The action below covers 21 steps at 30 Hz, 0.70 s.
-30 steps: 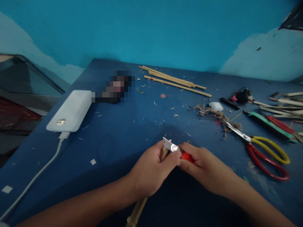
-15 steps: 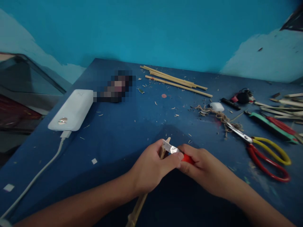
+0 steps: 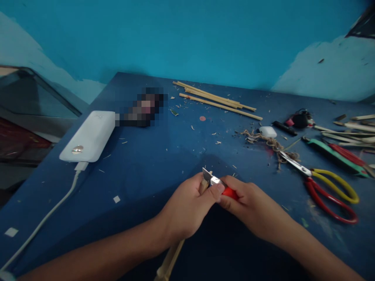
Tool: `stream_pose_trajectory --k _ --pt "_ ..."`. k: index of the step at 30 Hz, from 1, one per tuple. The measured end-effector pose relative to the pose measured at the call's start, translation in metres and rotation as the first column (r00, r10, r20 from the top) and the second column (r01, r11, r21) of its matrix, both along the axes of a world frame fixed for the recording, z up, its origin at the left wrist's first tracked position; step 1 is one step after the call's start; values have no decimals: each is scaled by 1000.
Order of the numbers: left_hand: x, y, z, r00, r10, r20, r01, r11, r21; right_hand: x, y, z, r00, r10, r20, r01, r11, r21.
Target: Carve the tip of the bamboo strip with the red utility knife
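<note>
My left hand (image 3: 187, 205) is closed round a pale bamboo stick (image 3: 171, 259), whose lower part runs down toward the bottom edge and whose tip shows above the fingers. In my right hand (image 3: 244, 199) is a red-handled utility knife (image 3: 230, 192), gripped near its metal front. Its short blade lies across the stick's upper end, and my left thumb rests against the knife. The stick's middle is hidden inside my left hand.
Scissors (image 3: 332, 191) with red and yellow handles lie at right, near tangled twine (image 3: 271, 143) and a green tool (image 3: 336, 156). Thin sticks (image 3: 219, 102) lie at the back. A white power bank (image 3: 89, 136) with a cable is at left. Shavings dot the blue table (image 3: 146, 164).
The knife blade has turned slightly and now angles more steeply across the stick's tip. Both hands stay in nearly the same place, with their grips kept.
</note>
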<state>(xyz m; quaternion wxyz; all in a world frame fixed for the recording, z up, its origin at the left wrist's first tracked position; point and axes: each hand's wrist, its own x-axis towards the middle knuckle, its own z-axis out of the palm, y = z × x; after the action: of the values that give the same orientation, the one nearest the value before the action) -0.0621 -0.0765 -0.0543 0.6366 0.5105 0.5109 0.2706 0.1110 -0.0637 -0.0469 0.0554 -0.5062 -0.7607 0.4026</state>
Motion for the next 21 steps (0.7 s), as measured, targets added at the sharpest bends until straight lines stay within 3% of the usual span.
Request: stream_pose_trajectory --k 8,21 --pt "0 1 3 998 -2 -56 3 1000 28 -5 -4 -5 996 -59 74 50 992 112" --pt "2 0 6 998 33 -52 -33 999 -11 -5 -9 -8 994 -81 68 71 988 138"
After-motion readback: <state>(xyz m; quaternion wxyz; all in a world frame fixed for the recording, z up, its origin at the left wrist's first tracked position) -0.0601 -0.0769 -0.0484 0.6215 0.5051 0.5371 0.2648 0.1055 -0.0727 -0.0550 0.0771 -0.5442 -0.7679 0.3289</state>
